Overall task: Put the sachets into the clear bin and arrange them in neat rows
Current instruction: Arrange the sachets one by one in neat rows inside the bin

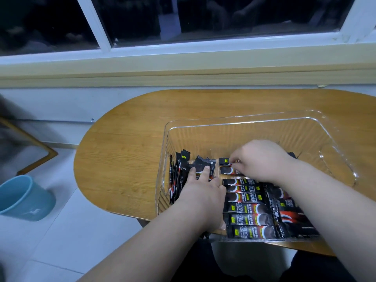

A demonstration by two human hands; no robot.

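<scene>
Inside bin (223,137), R hand (262,159) pinching sachet (224,160)

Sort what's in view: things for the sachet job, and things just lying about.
Job: sachets, clear bin, left hand pressing a bunch, right hand pinching one.
Lying about: blue bucket, gold frame on the floor.

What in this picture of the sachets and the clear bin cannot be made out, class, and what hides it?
Head view:
- Sachets: those under the right hand and forearm are covered.
- Those beneath the left hand: count hidden.
- Clear bin, near right corner: behind the right forearm.
- Sachet print: too small.
- Blue bucket: cut by left edge.
</scene>
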